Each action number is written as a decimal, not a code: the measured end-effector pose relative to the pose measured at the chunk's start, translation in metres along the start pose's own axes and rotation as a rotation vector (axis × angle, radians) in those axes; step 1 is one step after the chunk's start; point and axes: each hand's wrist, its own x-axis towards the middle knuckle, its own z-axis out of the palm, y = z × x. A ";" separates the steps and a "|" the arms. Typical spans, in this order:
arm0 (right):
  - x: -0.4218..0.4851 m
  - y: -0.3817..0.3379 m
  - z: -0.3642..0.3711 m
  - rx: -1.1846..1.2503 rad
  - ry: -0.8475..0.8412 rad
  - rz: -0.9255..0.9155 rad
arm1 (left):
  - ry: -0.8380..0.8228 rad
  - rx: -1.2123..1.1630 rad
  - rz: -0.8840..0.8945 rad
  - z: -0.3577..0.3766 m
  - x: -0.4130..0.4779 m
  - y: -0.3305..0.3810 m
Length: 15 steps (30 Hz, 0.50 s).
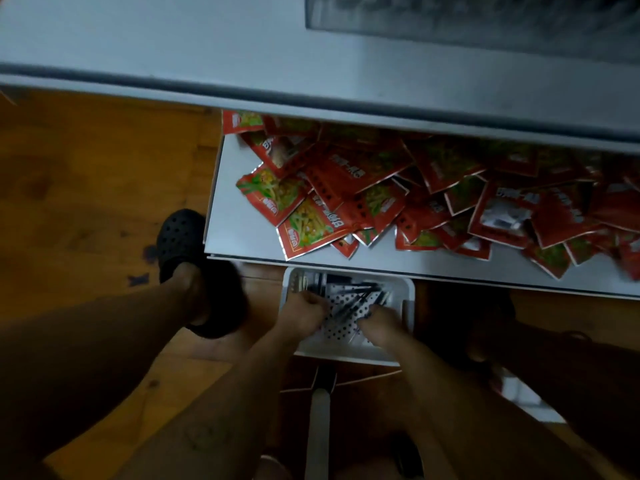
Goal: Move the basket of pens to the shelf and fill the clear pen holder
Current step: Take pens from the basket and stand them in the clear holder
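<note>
Both hands are down inside the white perforated basket [405, 306], which sits low in front of the lower shelf [239, 237], its far end just under the shelf's front edge. Dark pens [356, 299] lie loose in the basket, fanned slantwise across its dotted bottom, with a few more crowded along the far wall. The right hand [379, 327] reaches in from the near right, its fingers curled round the near ends of a bunch of these pens. The left hand [304, 311] is at the basket's left side, clenched, with its knuckles up and its fingertips against the pens; the blur hides whether it actually holds any, so I cannot tell. The two hands are near each other, with the pen bunch between them. On the lower shelf a heap of red snack packets [381, 199] spreads from the middle to the right edge, many printed with green and yellow vegetables, overlapping at all angles. Above it, a grey upper shelf [173, 46] crosses the whole view. To the left lies a wooden floor [86, 168], where a foot in a black perforated clog [180, 240] stands just beside the shelf's corner.
</note>
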 end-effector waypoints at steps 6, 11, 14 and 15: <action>0.014 -0.018 0.006 0.077 -0.025 0.099 | 0.006 -0.189 -0.002 0.004 0.011 0.009; 0.010 -0.020 0.005 0.319 0.013 0.150 | 0.012 -0.179 0.018 0.003 0.001 0.007; 0.000 -0.009 0.005 0.501 0.156 0.135 | 0.034 -0.137 0.013 0.002 -0.003 0.007; -0.006 -0.007 0.004 0.568 0.225 0.122 | 0.043 -0.123 0.022 0.001 -0.007 0.009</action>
